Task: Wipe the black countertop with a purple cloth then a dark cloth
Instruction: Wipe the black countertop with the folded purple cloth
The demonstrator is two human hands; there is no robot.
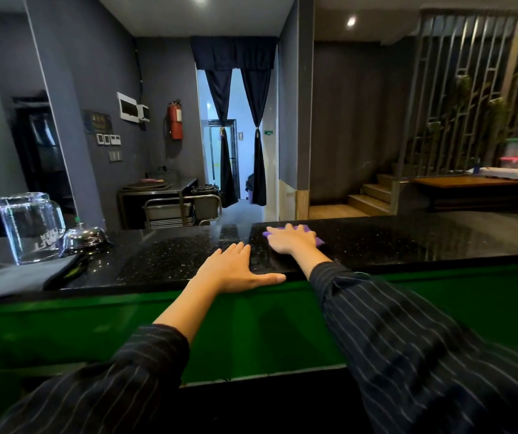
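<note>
Lettering: I see white print on the glass mug [29,227] at far left, upside down; I cannot read it.
Purple cloth [304,228]: on the far middle of the tabletop [408,242], under the right hand [292,239], whose fingers [275,230] are spread wide and press flat on it.
Left hand [239,270]: flat at the near edge, fingers straight, holding nothing.
Dark cloth [16,277]: near left, just beside the mug and a metal bell [84,238].
Surface: glossy speckled black, with a green panel [251,324] below.
Room: grey walls, a red fire extinguisher [174,119], dark curtains [232,54] at a doorway.
</note>
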